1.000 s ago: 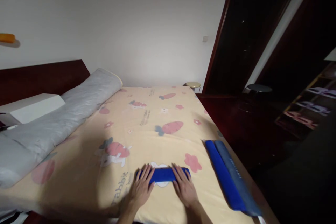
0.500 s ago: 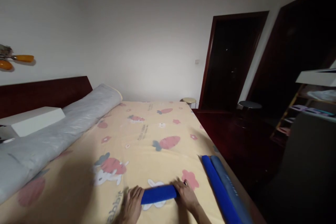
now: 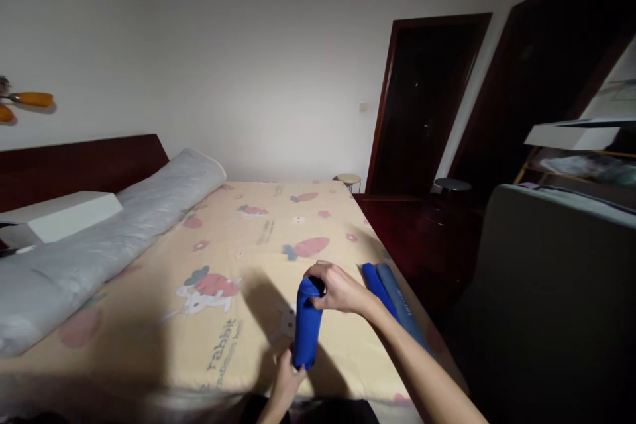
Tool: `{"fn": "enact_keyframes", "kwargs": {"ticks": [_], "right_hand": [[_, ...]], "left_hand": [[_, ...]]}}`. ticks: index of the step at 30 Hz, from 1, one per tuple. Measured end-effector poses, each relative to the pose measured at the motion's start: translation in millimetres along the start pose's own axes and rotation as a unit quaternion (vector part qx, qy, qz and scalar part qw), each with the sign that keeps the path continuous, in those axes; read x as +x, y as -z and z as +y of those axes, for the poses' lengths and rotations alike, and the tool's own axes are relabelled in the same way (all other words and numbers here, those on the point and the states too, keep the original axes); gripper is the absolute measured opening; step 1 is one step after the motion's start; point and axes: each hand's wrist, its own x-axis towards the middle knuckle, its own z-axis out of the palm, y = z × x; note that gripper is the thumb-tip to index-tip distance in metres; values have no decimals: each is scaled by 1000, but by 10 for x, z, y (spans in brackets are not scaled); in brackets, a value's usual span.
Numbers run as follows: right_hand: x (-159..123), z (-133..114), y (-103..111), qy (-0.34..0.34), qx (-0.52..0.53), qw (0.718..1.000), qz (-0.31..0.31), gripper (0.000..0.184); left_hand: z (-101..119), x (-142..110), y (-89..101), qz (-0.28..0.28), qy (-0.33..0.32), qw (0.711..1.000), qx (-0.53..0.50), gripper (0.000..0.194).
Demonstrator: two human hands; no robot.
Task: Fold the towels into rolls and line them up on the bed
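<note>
A bright blue rolled-up towel (image 3: 308, 328) stands nearly upright over the bed sheet, its rolled end showing at the top. My right hand (image 3: 332, 288) grips that upper end, fingers behind and thumb in front. Lower down, my left hand (image 3: 289, 371) is closed around the bottom end. To the right, near the bed's edge, lie another blue roll (image 3: 380, 291) and a grey-blue roll (image 3: 400, 298) with pale lettering, side by side. My right forearm partly covers their near ends.
The bed's yellow sheet (image 3: 268, 238) carries rabbit and carrot prints. A long grey bolster (image 3: 149, 212) and a white box (image 3: 74, 212) lie by the headboard (image 3: 84, 165). Beyond the bed are two stools (image 3: 349, 179), a door (image 3: 432, 106) and a grey panel (image 3: 546, 291) at right.
The blue towel has turned from lying flat crosswise to standing upright off the sheet. My right hand rose to its top while my left went to its bottom. The view shifted slightly.
</note>
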Motion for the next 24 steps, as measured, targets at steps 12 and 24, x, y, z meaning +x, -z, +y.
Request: {"fn": "enact_keyframes", "kwargs": {"ticks": [12,24], "right_hand": [[-367,45,-96,-27,-84,993,-75,29],[-482,153,-181,-4,-80,991,-109,31]], "left_hand": [[5,-131,-556,-21,-2,998,57,63],[-181,-83,-790,68,-147,980,113,29]]}}
